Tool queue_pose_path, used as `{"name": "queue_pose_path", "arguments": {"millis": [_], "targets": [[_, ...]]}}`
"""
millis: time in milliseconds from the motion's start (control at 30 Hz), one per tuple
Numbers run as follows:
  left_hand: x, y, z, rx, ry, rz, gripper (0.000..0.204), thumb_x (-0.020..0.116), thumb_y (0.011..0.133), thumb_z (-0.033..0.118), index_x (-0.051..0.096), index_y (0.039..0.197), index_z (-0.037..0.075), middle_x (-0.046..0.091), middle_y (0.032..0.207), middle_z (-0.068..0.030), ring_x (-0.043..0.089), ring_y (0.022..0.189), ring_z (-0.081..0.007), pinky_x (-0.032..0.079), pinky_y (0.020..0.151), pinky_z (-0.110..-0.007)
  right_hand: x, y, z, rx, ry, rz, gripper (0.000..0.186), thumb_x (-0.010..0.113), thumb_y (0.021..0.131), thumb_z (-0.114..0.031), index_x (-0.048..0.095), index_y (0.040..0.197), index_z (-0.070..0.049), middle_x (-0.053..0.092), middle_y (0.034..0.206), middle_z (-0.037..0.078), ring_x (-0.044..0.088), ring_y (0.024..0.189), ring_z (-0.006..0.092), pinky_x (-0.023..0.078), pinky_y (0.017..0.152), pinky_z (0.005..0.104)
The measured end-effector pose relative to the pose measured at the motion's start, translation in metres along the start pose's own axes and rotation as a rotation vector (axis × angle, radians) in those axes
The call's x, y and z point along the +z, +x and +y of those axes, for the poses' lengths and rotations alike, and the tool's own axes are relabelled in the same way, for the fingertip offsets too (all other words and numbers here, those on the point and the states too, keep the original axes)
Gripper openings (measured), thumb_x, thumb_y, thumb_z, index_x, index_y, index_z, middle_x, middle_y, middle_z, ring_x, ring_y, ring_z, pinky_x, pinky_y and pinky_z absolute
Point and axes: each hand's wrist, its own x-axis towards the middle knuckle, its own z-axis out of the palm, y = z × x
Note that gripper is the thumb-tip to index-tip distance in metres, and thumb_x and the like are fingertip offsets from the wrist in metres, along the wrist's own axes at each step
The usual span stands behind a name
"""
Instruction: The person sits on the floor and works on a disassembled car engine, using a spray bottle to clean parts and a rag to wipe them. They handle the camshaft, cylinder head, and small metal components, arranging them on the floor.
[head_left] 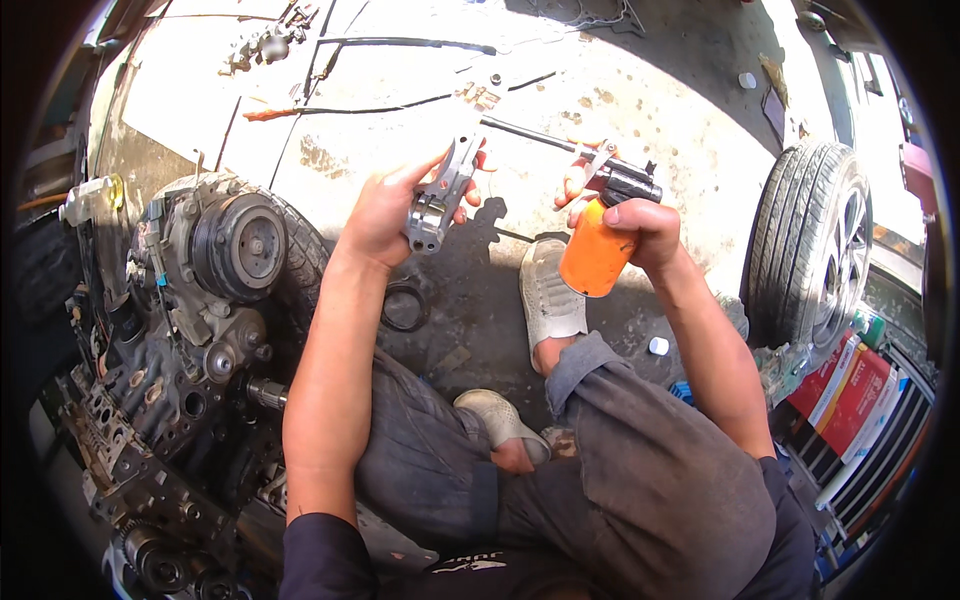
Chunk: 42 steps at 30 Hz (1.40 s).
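From afar, I have the left hand [385, 213] gripping a metal part [441, 192], long axis one-to-seven o'clock; the right hand [645, 225] clasps an orange-cupped spray gun [628, 182], its tube [530, 134] reaching toward ten o'clock.

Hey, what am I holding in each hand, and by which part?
Your left hand grips a silver metal part around its middle; your right hand holds a long-nozzled tool around the top of its orange cup.

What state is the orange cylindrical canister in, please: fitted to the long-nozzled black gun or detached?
Fitted: the orange canister meets the black gun, and the right hand grips them near that join. Its contents are hidden.
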Motion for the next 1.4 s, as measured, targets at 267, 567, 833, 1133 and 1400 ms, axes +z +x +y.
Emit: {"name": "queue_pose_path", "arguments": {"millis": [267,567,833,1133,1400], "targets": [[0.004,0.003,-0.004,0.016,0.024,-0.01,0.047,0.046,0.106,0.028,0.05,0.137,-0.007,0.065,0.118,-0.0163,0.067,0.087,-0.0215,0.057,0.065,-0.031,-0.012,0.005,0.002,0.025,0.019,-0.002,0.075,0.061,0.066,-0.014,0.048,0.136,0.007,0.065,0.118,0.026,0.069,0.096,0.0311,0.057,0.087,0.0408],[0.017,0.004,-0.003,0.059,-0.068,0.019,0.037,0.049,0.104,0.021,0.061,0.123,-0.009,0.071,0.102,-0.0169,0.068,0.077,-0.019,0.058,0.064,-0.03,-0.018,0.001,0.001,0.009,-0.223,0.011,0.053,0.068,0.081,-0.011,0.055,0.131,0.001,0.064,0.092,0.004,0.061,0.082,0.0124,0.051,0.075,0.0311],[0.023,0.006,-0.008,-0.009,-0.144,0.091,0.034,0.046,0.105,0.02,0.06,0.12,-0.007,0.068,0.095,-0.0146,0.067,0.076,-0.0212,0.057,0.062,-0.033,0.008,-0.003,0.007,-0.199,-0.562,0.045,0.045,0.069,0.086,-0.006,0.058,0.13,0.001,0.063,0.087,-0.001,0.057,0.072,0.006,0.048,0.063,0.0246],[0.033,-0.049,0.034,0.098,-0.373,-0.016,0.031,0.043,0.107,0.024,0.049,0.124,-0.001,0.066,0.101,-0.0195,0.069,0.086,-0.0247,0.061,0.083,-0.042,-0.045,0.047,0.037,-0.514,-0.829,0.206,0.074,0.071,0.084,-0.005,0.04,0.151,-0.009,0.061,0.128,0.007,0.058,0.085,0.0096,0.05,0.079,0.0255],[0.057,-0.164,0.1,0.456,-0.214,0.056,0.034,0.042,0.106,0.017,0.04,0.138,0.008,0.064,0.11,-0.0185,0.067,0.094,-0.0251,0.059,0.079,-0.042,-0.096,0.04,0.06,-0.666,-0.995,0.323,0.065,0.072,0.087,-0.007,0.043,0.145,-0.005,0.058,0.136,0.011,0.059,0.112,0.0207,0.048,0.098,0.0347]]}}
